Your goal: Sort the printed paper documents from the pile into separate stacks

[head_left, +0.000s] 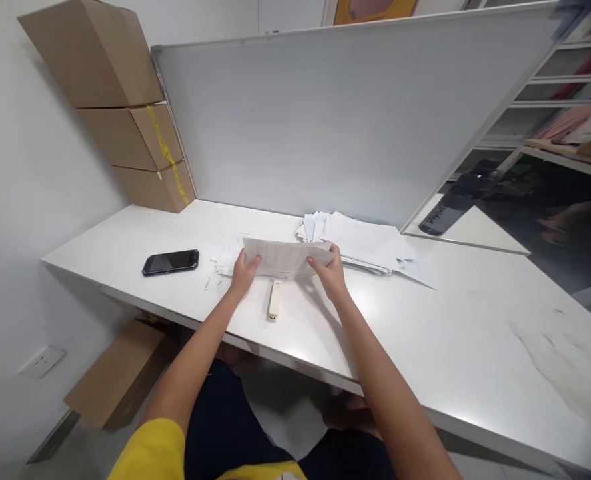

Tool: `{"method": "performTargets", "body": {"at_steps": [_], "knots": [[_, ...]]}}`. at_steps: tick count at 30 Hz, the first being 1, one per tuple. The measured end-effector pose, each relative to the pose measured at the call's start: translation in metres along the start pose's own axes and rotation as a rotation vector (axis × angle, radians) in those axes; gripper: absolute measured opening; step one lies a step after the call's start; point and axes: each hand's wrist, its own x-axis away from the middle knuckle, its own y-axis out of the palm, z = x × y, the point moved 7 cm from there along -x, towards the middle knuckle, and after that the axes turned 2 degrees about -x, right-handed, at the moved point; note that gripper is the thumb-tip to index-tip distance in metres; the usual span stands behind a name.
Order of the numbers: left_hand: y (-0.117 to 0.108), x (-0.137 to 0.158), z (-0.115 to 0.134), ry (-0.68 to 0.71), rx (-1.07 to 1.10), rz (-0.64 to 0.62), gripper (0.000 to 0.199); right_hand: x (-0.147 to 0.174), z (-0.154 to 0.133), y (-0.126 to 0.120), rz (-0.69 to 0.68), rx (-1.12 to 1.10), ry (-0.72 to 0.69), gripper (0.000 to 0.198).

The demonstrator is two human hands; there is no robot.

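Note:
Between my two hands, above the table, is a printed sheet of paper (285,259), held by its left and right ends; whether it is one sheet or more I cannot tell. My left hand (245,271) is closed on the left end, thumb on the near face. At the right end my right hand (329,271) grips it the same way. Just below the paper lies a cream stapler (274,301), touched by neither hand. Loose papers (229,255) lie partly hidden behind my left hand. A bigger pile of papers (365,241) rests behind and right of my right hand.
A black phone (170,262) lies on the white table (425,333) at left. Stacked cardboard boxes (125,140) stand at the back left corner. A whiteboard (325,120) rises along the back edge. A dark bottle (448,208) is at the back right. Another box (120,373) sits below.

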Motion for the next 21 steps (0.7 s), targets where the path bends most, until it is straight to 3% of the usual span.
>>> {"method": "performTargets", "body": {"at_steps": [7,17,21], "knots": [[0.006,0.003,-0.003,-0.017,-0.163,-0.072,0.036,0.003,-0.006,-0.001,0.042,-0.016,-0.159,0.051],[0.013,0.005,0.002,-0.008,-0.027,-0.124,0.037,-0.01,0.018,-0.014,0.01,0.024,-0.076,0.036],[0.002,0.007,0.027,0.074,-0.023,0.004,0.028,-0.013,0.006,-0.006,-0.07,0.008,-0.056,0.034]]}}
